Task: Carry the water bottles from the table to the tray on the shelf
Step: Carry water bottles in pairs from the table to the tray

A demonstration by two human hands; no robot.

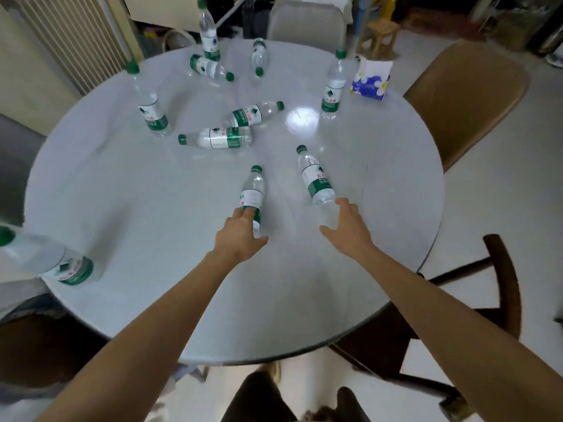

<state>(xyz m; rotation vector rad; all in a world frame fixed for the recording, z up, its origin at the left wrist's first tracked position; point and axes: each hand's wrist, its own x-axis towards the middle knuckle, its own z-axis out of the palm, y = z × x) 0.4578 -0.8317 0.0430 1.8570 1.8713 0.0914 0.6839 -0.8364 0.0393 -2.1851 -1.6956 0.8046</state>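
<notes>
Several clear water bottles with green caps and labels are spread over the round white table (pixel 152 208). My left hand (pixel 240 236) curls over the lower end of a lying bottle (pixel 253 190), fingers on top and thumb at its right side. My right hand (pixel 347 228) is spread open at the base of a second lying bottle (pixel 316 181), index fingertip touching it, thumb apart on the left. The tray and the shelf are out of view.
Upright bottles stand at the left (pixel 149 108), back (pixel 208 35) and right (pixel 333 86); others lie mid-table (pixel 219 137) and at the left edge (pixel 58 263). A tissue pack (pixel 371 80) sits at back right. Chairs (pixel 466 99) ring the table.
</notes>
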